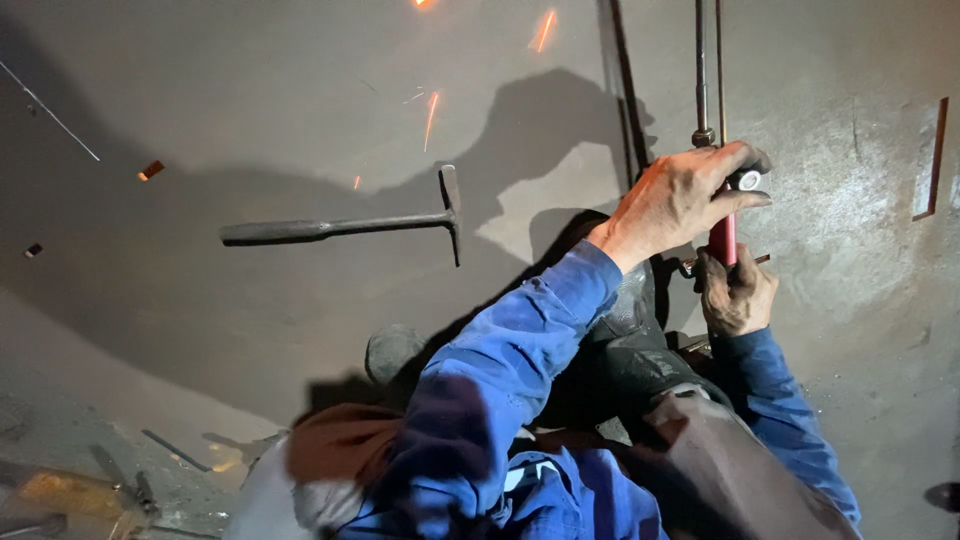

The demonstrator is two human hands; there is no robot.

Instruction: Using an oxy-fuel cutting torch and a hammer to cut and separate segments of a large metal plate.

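grey steel floor (250, 330), hammer (340, 226), left hand (675, 200) and right hand (735, 292) gripping, seemingly, red torch (724, 238)

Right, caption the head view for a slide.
Both hands, left hand above right hand, grip a red-handled torch over a steel floor, hammer nearby.

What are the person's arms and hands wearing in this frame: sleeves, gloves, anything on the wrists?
Both arms are in long bright blue work sleeves that reach the wrists. The left hand is bare, with no glove, ring or watch in view. The right hand looks dark and grimy; whether that is a worn glove or dirt cannot be told. No cables or markings show on the sleeves.
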